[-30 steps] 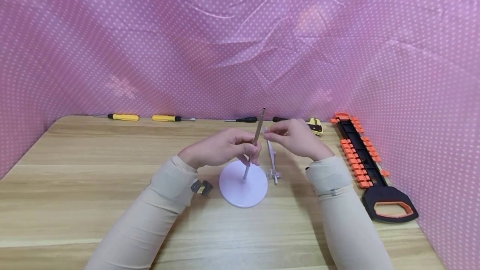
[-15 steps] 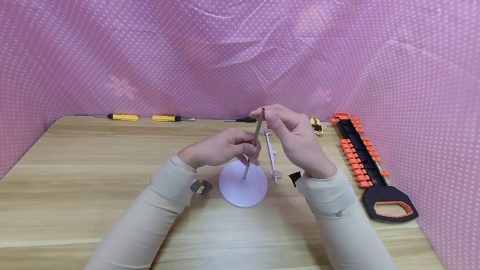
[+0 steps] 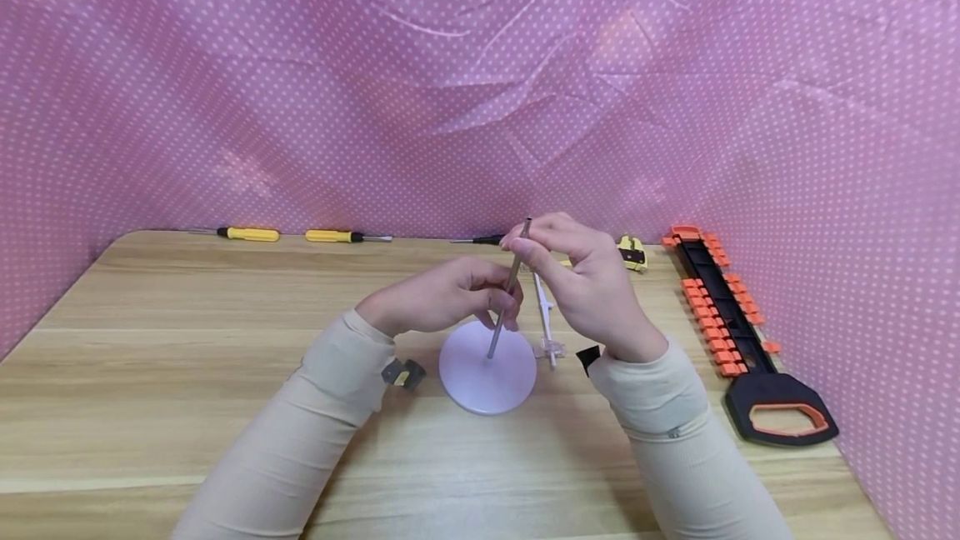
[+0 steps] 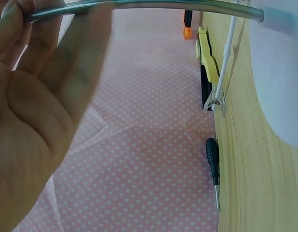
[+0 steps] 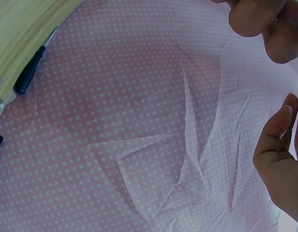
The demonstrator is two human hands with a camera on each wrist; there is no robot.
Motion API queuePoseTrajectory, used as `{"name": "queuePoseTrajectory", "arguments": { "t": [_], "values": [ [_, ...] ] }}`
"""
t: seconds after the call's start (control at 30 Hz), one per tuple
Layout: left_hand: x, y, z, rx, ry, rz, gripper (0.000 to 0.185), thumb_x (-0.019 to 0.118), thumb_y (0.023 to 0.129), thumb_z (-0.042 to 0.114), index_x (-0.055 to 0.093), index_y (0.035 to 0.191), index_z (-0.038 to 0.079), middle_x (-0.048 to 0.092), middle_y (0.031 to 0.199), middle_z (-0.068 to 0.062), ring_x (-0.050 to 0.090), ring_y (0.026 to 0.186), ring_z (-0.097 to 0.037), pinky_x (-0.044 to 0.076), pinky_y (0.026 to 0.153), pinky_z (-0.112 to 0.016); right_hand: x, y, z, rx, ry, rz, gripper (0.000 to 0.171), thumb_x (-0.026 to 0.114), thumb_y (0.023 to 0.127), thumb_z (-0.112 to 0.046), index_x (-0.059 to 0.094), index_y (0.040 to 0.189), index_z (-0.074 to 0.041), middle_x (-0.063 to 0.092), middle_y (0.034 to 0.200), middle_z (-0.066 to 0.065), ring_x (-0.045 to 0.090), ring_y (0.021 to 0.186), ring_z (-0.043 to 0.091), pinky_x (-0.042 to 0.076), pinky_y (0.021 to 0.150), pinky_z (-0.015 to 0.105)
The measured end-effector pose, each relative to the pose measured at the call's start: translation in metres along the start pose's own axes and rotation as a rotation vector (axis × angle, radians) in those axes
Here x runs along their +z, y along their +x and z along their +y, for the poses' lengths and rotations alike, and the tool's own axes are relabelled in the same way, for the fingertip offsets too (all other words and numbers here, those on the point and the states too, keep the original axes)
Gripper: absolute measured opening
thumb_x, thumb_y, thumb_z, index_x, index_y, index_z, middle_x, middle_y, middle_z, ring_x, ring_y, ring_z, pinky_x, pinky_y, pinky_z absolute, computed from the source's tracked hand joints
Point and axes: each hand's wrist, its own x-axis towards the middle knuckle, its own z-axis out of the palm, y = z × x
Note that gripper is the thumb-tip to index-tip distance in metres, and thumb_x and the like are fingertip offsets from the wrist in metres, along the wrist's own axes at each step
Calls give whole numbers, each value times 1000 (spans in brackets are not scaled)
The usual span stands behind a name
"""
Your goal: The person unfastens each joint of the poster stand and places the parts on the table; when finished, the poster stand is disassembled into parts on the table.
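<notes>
A thin metal rod [image 3: 498, 332] stands tilted on a round white base [image 3: 480, 386] in the middle of the table. Around the rod's middle, my left hand [image 3: 450, 294] grips it with curled fingers. Near the top, my right hand [image 3: 585, 273] pinches the same rod between thumb and fingers. The left wrist view shows the rod [image 4: 187, 5] running into a pale sleeve [image 4: 276, 19] on the base. Beside the base lies a slim white stick [image 3: 544, 315] with a clear plastic piece [image 3: 551, 348] at its near end; the right hand partly hides its far end.
Two yellow-handled screwdrivers [image 3: 251, 234] and a black-handled screwdriver [image 3: 487, 240] lie along the back edge. A yellow and black tool [image 3: 632, 253] sits behind the right hand. On the right lies a black handled rack [image 3: 780, 411] with orange blocks. Pink dotted cloth [image 3: 480, 107] encloses the table.
My right hand has left the white stick's far end, moved up and left to the rod's top, and its thumb has come onto the rod. The left hand has stayed put.
</notes>
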Motion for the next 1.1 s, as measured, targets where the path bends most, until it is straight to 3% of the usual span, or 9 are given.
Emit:
{"name": "queuePoseTrajectory", "arguments": {
  "t": [0.13,0.23,0.37,0.5,0.6,0.7,0.83,0.97,1.1],
  "values": [
    [-1,1,-2,21,78,-13,14,57,108,11,70,105,6,74,95,-5,71,93,-18,62,89,-47,0,-1,1,-7,-9,5,15,70,99,1,82,107,-3,77,106,9,67,108,12,55,97,23],
    [-2,1,-7,8,195,-46,15,58,108,14,73,105,11,75,99,0,70,97,-15,60,94,-43,-1,-1,1,-3,-13,6,15,70,99,0,82,107,-3,78,107,8,67,109,11,54,98,23],
    [1,1,-19,-104,401,-102,18,67,104,19,76,119,18,76,116,4,67,114,-13,55,104,-36,-2,-1,2,1,-19,5,15,70,99,0,82,108,-3,78,108,8,67,109,12,54,99,24],
    [9,2,-33,-271,531,-104,68,85,90,26,57,151,15,66,138,-8,61,129,-23,50,114,-42,-2,0,2,-10,-19,-1,15,69,99,0,82,108,-3,79,109,7,68,110,13,55,100,25],
    [14,4,-44,-352,603,-76,101,95,79,35,42,162,14,58,143,-12,57,130,-26,48,117,-44,-1,0,2,-24,-14,-6,15,69,99,0,82,107,-3,79,109,7,68,111,14,55,99,26],
    [16,4,-50,-361,648,-63,108,99,71,41,46,161,15,56,142,-12,56,126,-26,50,113,-42,0,1,3,-34,-10,-7,14,70,100,0,82,106,-2,79,109,7,68,110,15,55,99,26],
    [20,4,-53,-365,692,-93,108,104,60,45,56,153,15,50,148,-10,49,132,-27,50,112,-43,0,1,3,-33,-14,-5,13,69,100,-2,82,105,-3,79,109,7,68,110,14,56,99,27],
    [24,3,-50,-407,740,-131,120,107,53,42,52,156,16,42,158,-8,41,141,-28,47,118,-47,0,1,3,-32,-29,-4,14,69,101,-3,82,105,-4,79,108,6,69,110,14,56,99,27],
    [27,4,-48,-421,780,-141,127,107,52,39,46,161,19,40,160,-9,41,142,-29,47,119,-47,0,2,2,-36,-35,-5,13,69,101,-3,82,105,-4,79,108,5,68,110,15,55,99,28]
  ]
}}
